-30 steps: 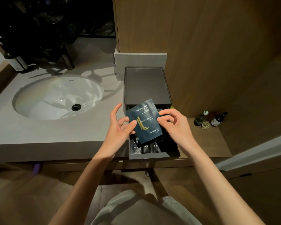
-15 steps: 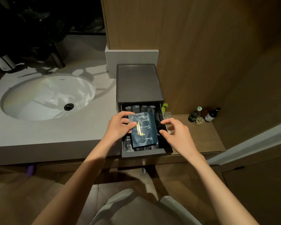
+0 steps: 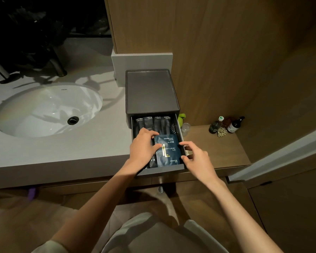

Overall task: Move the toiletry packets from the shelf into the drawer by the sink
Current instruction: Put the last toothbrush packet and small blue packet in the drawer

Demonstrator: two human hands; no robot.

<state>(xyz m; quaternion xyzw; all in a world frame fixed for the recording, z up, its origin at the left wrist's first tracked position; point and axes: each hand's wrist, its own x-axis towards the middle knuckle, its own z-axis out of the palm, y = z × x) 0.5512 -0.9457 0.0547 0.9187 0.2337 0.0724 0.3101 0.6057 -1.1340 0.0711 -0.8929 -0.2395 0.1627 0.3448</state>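
A dark blue shower cap packet with gold lettering lies flat in the open drawer of a small grey box beside the sink. It rests on top of several black packets standing in rows. My left hand pinches the packet's upper left edge, thumb on its face. My right hand hovers at the drawer's right wall, fingers spread, fingertips touching the packet's right edge.
A white basin is sunk into the grey counter on the left. On the low wooden shelf to the right stand small bottles, a clear cup and a green item. Wooden panels rise behind.
Both hands have lowered the blue packet from above the drawer down into it. My right hand has let go of its edge and now only touches it.
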